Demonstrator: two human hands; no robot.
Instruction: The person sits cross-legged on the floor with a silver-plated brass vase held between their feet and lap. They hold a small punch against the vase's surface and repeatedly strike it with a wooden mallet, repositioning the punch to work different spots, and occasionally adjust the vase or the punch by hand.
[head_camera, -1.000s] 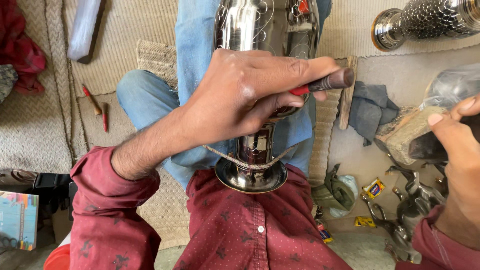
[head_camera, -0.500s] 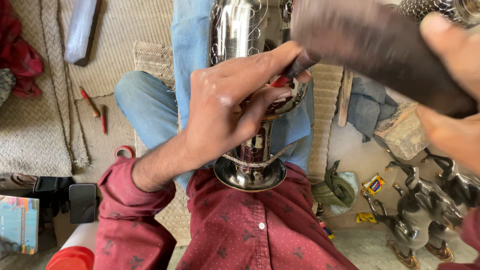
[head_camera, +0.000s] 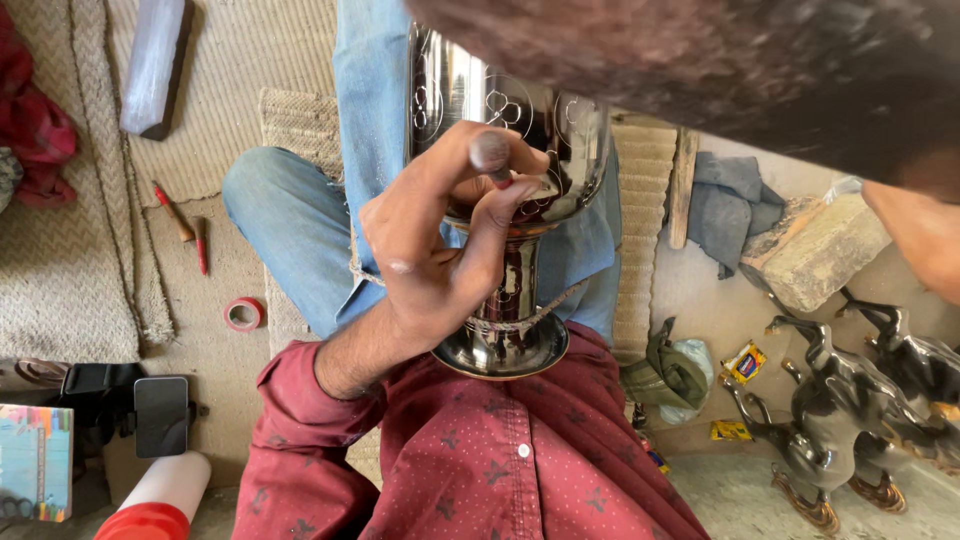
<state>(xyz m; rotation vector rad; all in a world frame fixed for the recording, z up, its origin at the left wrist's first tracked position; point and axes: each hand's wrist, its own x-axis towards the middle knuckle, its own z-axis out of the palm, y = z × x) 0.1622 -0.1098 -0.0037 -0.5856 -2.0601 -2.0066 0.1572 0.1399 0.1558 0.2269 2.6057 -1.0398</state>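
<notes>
1. Gripping a thin punch tool (head_camera: 492, 155), left hand (head_camera: 440, 250) clamped, tip against shiny metal vase (head_camera: 510, 200).
2. Lying across lap, foot against red shirt (head_camera: 480, 450); inside unseen.
3. Right hand (head_camera: 925, 235) barely visible at frame edge; grip unclear.
4. Resting nearby: tape roll (head_camera: 243, 314), wooden block (head_camera: 815, 250).

Item: metal vase (head_camera: 505, 200), polished silver-tone, goblet-shaped. Wide bowl with engraved line motifs on its mirror surface; narrow dark stem; flared round foot with a brownish rim. Pose: lying lengthwise along the seated person's lap, foot against the red shirt, bowl over the jeans.

Item: engraving tool (head_camera: 490, 152), short rod with blunt grey rounded end and a touch of red lower down. Pose: held upright against the bowl, mostly hidden in the left hand's (head_camera: 440, 240) fingers (head_camera: 490, 225).
</notes>
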